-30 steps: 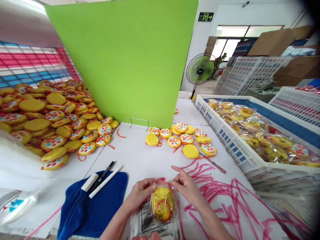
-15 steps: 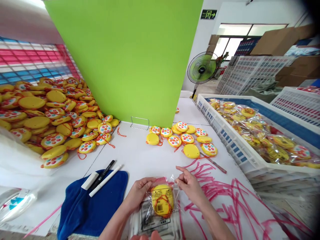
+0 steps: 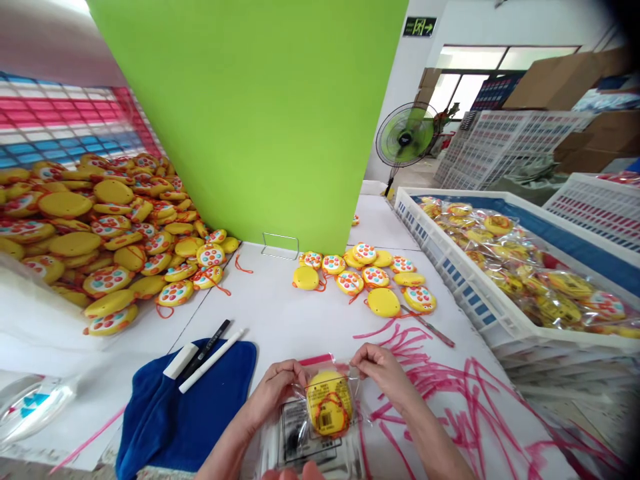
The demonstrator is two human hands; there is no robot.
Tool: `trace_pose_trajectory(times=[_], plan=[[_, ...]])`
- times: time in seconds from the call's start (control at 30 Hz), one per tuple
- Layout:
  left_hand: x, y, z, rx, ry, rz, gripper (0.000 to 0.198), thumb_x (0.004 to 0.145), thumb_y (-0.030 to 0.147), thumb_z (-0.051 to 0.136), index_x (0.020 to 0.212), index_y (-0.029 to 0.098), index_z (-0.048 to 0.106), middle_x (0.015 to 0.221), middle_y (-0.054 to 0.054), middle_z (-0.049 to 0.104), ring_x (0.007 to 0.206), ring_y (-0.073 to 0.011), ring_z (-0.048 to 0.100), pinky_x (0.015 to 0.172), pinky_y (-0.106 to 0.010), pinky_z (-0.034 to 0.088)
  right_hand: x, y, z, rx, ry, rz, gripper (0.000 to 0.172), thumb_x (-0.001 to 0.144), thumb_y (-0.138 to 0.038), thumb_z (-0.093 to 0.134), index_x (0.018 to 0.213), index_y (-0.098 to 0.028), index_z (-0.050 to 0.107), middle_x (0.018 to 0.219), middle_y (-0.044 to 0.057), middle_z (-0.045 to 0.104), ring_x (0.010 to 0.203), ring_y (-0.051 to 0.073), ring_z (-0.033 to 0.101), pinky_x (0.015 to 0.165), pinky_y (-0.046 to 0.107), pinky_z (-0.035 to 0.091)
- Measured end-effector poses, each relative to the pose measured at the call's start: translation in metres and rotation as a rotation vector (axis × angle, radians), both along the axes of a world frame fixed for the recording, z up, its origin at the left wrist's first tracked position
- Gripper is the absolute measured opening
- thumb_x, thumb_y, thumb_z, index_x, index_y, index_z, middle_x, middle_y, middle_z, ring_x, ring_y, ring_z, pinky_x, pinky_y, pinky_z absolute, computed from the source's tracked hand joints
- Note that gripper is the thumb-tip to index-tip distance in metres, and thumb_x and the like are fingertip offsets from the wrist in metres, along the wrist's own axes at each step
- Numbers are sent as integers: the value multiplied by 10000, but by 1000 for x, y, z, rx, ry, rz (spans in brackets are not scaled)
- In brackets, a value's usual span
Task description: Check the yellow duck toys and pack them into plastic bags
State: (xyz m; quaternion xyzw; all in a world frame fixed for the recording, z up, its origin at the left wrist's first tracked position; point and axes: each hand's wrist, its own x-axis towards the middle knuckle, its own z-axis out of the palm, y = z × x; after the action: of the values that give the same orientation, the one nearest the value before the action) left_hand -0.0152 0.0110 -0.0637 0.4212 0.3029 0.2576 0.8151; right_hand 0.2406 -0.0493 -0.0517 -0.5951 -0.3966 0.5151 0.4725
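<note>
A clear plastic bag (image 3: 300, 420) with a yellow toy (image 3: 327, 403) inside is between my hands, above a stack of flat clear bags (image 3: 285, 447). My left hand (image 3: 275, 393) grips the bag's left upper edge, fingers pinched. At the right upper corner, my right hand (image 3: 383, 373) pinches the bag with thumb and forefinger. The toy shows its printed back with a barcode and an orange cord. Fingertips (image 3: 300, 472) of something I cannot attribute show at the bottom edge.
Loose yellow toys (image 3: 383, 302) lie ahead beside a thin tool (image 3: 430, 327). A blue cloth (image 3: 200, 413) with pens (image 3: 213, 360) lies left. More toys (image 3: 70, 245) are heaped at far left. A white crate (image 3: 470, 293) of bagged toys stands right, a green panel (image 3: 250, 120) ahead.
My right hand's extended forefinger has folded in and now pinches the bag's corner. The bagged toy has shifted slightly right, and the bag's opening looks flatter.
</note>
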Motion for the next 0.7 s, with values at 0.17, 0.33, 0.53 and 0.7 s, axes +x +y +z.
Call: trace_pose_trajectory(times=[0.17,0.33,0.53,0.7], plan=[[5,-5,-2,107,34,75,378,822,434,587,580,145,563,615,-15,567,629,-136,508,619,-243,399,-7,-3,3,-34,28,3,308,867,-437,507,1067,-228,612,742,24,692,582,167,602,504,260,426],[10,-7,1,103,175,127,419,795,501,615,572,168,492,565,31,495,573,-113,486,590,-236,426,-7,-4,3,10,-29,144,461,827,-445,608,1223,-210,586,726,4,682,494,114,522,444,219,361],[21,-12,8,250,422,77,259,809,430,579,779,176,539,697,5,596,567,-126,541,527,-239,455,87,-11,45,223,-213,-481,559,776,-442,676,1267,-195,577,834,65,720,614,185,637,565,315,512],[35,-17,5,666,683,33,94,758,196,564,834,180,617,672,15,605,599,-139,547,562,-238,411,152,-9,71,686,-611,-1154,588,895,-386,498,1434,-214,342,1286,164,584,990,255,665,842,445,534]])
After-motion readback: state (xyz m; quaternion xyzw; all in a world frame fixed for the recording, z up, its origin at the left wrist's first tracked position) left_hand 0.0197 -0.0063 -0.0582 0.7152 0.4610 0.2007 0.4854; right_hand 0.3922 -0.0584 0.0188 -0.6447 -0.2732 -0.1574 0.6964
